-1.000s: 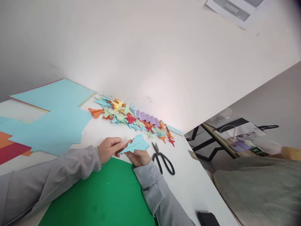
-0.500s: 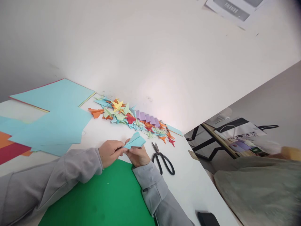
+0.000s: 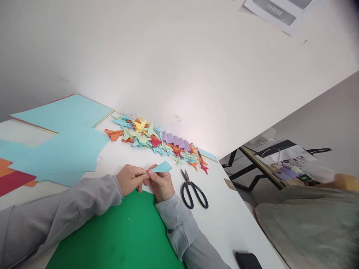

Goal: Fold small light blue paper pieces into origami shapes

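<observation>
Step in hand: we judge that we are shaping a crease in a piece of blue paper (image 3: 162, 167), working it between both hands above the bench (image 3: 218, 220).
Left grip: our left hand (image 3: 130, 181) pinches the paper's narrow end between thumb and fingers; the exact contact is partly hidden.
Right grip: our right hand (image 3: 162, 185) grasps the paper from below, thumb laid near its narrow end.
Blue paper: it sits at twelve o'clock of the right hand, its wide end pointing to two o'clock, clear of the fingers.
Next move: we think it calls for steady support on the right and light, exact pressure on the left, lest the thin paper buckle.
Green sheet: the sheet (image 3: 120, 231) lies at six o'clock, below both hands.
Scissors: they (image 3: 193, 186) rest at three o'clock of the right hand, untouched.
Folded shapes: the heap (image 3: 143, 139) spreads at twelve o'clock, apart from our fingers.
Blue sheets: these (image 3: 64, 149) lie at ten o'clock.
</observation>
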Demonstrator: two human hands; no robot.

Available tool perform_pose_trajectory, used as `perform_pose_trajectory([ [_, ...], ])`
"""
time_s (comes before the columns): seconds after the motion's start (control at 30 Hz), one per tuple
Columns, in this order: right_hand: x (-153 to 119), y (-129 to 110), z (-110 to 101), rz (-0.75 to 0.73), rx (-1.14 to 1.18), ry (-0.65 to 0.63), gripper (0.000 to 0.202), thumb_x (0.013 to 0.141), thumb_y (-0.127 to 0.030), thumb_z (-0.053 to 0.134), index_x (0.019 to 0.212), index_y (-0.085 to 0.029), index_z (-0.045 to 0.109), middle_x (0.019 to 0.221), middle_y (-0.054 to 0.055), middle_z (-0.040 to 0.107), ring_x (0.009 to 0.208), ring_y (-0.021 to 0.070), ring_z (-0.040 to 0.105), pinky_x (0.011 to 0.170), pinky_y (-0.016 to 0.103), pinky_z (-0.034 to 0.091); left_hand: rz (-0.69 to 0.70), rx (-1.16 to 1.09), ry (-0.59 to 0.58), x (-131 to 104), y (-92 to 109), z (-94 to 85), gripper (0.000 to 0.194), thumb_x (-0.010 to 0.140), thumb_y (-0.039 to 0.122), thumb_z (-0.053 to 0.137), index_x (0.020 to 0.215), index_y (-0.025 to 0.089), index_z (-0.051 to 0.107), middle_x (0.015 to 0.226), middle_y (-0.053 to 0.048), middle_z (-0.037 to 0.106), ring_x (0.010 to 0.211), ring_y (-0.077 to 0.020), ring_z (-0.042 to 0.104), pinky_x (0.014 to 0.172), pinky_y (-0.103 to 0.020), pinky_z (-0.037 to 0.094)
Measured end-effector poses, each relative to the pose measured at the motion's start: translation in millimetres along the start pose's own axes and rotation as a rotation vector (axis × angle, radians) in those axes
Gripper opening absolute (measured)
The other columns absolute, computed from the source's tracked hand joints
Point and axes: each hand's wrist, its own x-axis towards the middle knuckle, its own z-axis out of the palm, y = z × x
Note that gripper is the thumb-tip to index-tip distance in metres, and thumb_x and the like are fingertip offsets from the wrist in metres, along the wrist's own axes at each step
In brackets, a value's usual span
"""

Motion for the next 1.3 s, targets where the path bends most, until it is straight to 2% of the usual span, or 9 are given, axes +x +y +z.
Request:
perform_pose_trajectory([
  [0.1, 1.1, -0.4, -1.5, 0.035, 0.033, 0.064, 0.016, 0.058, -0.023, 0.073, 0.059, -0.013, 0.061, 0.044, -0.003, 0.054, 0.039, 0.0090, 0.047, 0.040, 0.023, 0.034, -0.050, -0.035, -0.022, -1.2, 4.4, 0.8, 0.022, 0.073, 0.029, 0.050, 0.060, 0.013, 0.059, 0.046, 0.001, 0.057, 0.041, -0.0111, 0.056, 0.046, -0.021, 0.044],
  [0.23, 3.0, -3.4, -3.4, 0.073, 0.128, 0.105, 0.017, 0.054, -0.023, 0.075, 0.057, -0.013, 0.061, 0.044, -0.003, 0.053, 0.040, 0.0081, 0.047, 0.040, 0.021, 0.035, -0.037, -0.076, -0.010, -2.8, 7.7, 2.2, 0.012, 0.067, 0.024, 0.057, 0.065, 0.012, 0.060, 0.053, 0.000, 0.060, 0.046, -0.0119, 0.058, 0.048, -0.021, 0.045],
  [0.47, 1.4, -2.2, -4.3, 0.036, 0.045, 0.021, 0.018, 0.057, -0.024, 0.074, 0.059, -0.014, 0.060, 0.043, -0.004, 0.052, 0.040, 0.0078, 0.045, 0.041, 0.022, 0.034, -0.055, -0.125, -0.002, -1.7, 8.7, 1.7, 0.022, 0.072, 0.030, 0.052, 0.061, 0.012, 0.059, 0.050, 0.000, 0.058, 0.043, -0.0107, 0.056, 0.046, -0.021, 0.043],
  [0.7, 1.3, 0.1, -3.8, -0.047, -0.033, -0.015, 0.016, 0.058, -0.025, 0.074, 0.060, -0.015, 0.062, 0.050, -0.003, 0.054, 0.044, 0.0084, 0.046, 0.042, 0.022, 0.034, -0.116, -0.159, 0.014, -2.2, 9.6, 3.4, 0.019, 0.069, 0.027, 0.055, 0.057, 0.012, 0.056, 0.050, 0.000, 0.058, 0.040, -0.0114, 0.057, 0.040, -0.021, 0.042],
  [1.0, 1.2, -6.9, -2.8, -0.001, 0.092, -0.001, 0.023, 0.057, -0.029, 0.075, 0.055, -0.016, 0.056, 0.050, -0.003, 0.053, 0.045, 0.0096, 0.047, 0.042, 0.023, 0.038, -0.179, -0.211, -0.044, -2.1, 10.8, 4.1, 0.021, 0.062, 0.031, 0.064, 0.069, 0.011, 0.059, 0.055, -0.001, 0.061, 0.044, -0.0131, 0.059, 0.046, -0.024, 0.045],
  [1.17, 1.3, -7.0, -4.9, -0.007, 0.127, -0.008, 0.020, 0.056, -0.026, 0.076, 0.056, -0.016, 0.058, 0.056, -0.004, 0.050, 0.048, 0.0079, 0.047, 0.043, 0.021, 0.040, -0.114, -0.224, -0.075, -3.6, 10.9, 2.1, 0.028, 0.071, 0.038, 0.054, 0.067, 0.011, 0.059, 0.058, -0.003, 0.063, 0.045, -0.0124, 0.059, 0.046, -0.022, 0.043],
  [1.3, 1.3, -5.5, -6.8, 0.003, 0.148, -0.001, 0.018, 0.057, -0.025, 0.076, 0.057, -0.016, 0.060, 0.058, -0.004, 0.050, 0.048, 0.0073, 0.048, 0.043, 0.020, 0.041, -0.116, -0.222, -0.123, -3.5, 9.7, 2.1, 0.030, 0.075, 0.038, 0.048, 0.070, 0.011, 0.057, 0.060, -0.004, 0.063, 0.043, -0.0121, 0.059, 0.043, -0.021, 0.041],
])
